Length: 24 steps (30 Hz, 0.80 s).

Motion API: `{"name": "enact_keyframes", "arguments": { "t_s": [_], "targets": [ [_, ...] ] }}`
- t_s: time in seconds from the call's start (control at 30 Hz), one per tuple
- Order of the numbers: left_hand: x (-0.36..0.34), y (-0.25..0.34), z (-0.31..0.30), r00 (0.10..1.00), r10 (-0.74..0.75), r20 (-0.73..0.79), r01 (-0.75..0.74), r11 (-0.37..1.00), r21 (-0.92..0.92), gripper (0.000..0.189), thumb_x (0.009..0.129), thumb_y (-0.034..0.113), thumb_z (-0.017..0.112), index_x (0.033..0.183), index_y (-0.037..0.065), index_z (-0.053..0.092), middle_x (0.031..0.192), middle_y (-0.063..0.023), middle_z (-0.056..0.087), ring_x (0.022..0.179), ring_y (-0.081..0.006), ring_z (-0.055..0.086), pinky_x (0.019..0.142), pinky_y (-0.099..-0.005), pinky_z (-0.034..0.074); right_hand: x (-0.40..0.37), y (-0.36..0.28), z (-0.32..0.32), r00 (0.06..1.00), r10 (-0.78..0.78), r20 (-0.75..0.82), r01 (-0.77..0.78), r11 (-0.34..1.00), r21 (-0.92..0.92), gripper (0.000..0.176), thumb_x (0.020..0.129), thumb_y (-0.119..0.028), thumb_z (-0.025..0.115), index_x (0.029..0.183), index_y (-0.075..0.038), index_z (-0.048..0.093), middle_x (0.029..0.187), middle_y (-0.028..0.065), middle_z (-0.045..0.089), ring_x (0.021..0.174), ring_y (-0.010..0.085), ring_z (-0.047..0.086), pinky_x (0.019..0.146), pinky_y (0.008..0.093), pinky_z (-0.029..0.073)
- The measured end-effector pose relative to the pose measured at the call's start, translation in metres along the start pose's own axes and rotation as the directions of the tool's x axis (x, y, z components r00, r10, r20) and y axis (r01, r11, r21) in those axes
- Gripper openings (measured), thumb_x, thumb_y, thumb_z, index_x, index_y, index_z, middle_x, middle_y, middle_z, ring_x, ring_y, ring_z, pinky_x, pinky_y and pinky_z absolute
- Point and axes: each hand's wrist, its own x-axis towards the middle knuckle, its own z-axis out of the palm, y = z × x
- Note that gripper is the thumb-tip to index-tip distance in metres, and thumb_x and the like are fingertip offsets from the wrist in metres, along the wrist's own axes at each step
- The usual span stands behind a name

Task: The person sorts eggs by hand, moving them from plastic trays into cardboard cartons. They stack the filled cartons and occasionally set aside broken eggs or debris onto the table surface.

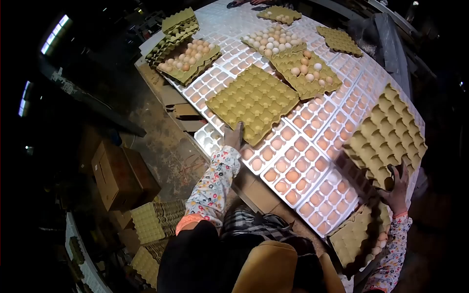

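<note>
My left hand [234, 136] grips the near corner of a yellowish pulp egg tray [254, 101], which lies bare over the white plastic trays. My right hand [396, 188] is closed on the lower edge of a second pulp egg tray [388, 136], raised and tilted at the right. Brown eggs [292, 176] sit in the cups of the white plastic trays [264, 179] between my hands. Below my right hand is another pulp tray [349, 239], with several eggs [380, 242] beside it, partly hidden by my forearm.
Egg-filled pulp trays [188, 56] stand at the table's far left. More eggs lie on pulp trays [312, 88] at the centre. Cardboard boxes [119, 173] and stacked pulp trays [156, 219] are at lower left. Another person's hands [239, 3] show at the far edge.
</note>
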Motion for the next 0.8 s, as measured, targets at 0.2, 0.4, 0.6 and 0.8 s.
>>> {"name": "enact_keyframes", "arguments": {
  "t_s": [0.2, 0.4, 0.6, 0.8],
  "targets": [
    [0.047, -0.003, -0.048, 0.956, -0.195, 0.219, 0.272, 0.866, -0.420, 0.040, 0.078, -0.003, 0.060, 0.118, -0.008, 0.053, 0.106, -0.0151, 0.065, 0.091, -0.0239, 0.064, 0.079, -0.0329, 0.053, 0.127, -0.196, -0.001, 0.905, -0.372, 0.207, 0.366, 0.928, 0.068, 0.081, 0.050, -0.024, 0.086, 0.124, -0.016, 0.053, 0.146, 0.0227, 0.028, 0.133, 0.0440, 0.028, 0.112, 0.0519, 0.025],
    [0.048, 0.043, -0.109, 0.938, -0.112, 0.327, 0.022, 0.963, 0.269, 0.041, 0.080, 0.013, 0.063, 0.116, -0.005, 0.057, 0.107, -0.0179, 0.066, 0.095, -0.0231, 0.064, 0.085, -0.0339, 0.049, 0.201, -0.312, 0.011, 0.726, -0.583, 0.365, 0.567, 0.808, 0.160, 0.086, 0.048, -0.028, 0.086, 0.127, -0.021, 0.053, 0.146, 0.0207, 0.028, 0.135, 0.0398, 0.028, 0.113, 0.0531, 0.022],
    [0.053, 0.007, -0.110, 0.855, -0.213, 0.473, 0.278, 0.958, -0.070, 0.034, 0.090, 0.023, 0.059, 0.113, -0.002, 0.060, 0.097, -0.0119, 0.068, 0.083, -0.0214, 0.066, 0.075, -0.0318, 0.053, 0.238, -0.344, 0.105, 0.585, -0.439, 0.682, 0.532, 0.843, 0.086, 0.086, 0.056, -0.036, 0.082, 0.135, -0.025, 0.048, 0.146, 0.0220, 0.030, 0.137, 0.0374, 0.028, 0.111, 0.0539, 0.024],
    [0.053, -0.036, -0.114, 0.877, -0.059, 0.477, 0.049, 0.998, 0.034, 0.039, 0.097, 0.021, 0.049, 0.128, -0.003, 0.048, 0.113, -0.0159, 0.060, 0.102, -0.0252, 0.059, 0.091, -0.0336, 0.047, 0.180, -0.341, 0.097, 0.679, -0.385, 0.625, 0.379, 0.913, 0.151, 0.081, 0.065, -0.038, 0.077, 0.137, -0.021, 0.046, 0.143, 0.0187, 0.035, 0.136, 0.0351, 0.029, 0.113, 0.0501, 0.020]
  ]
}}
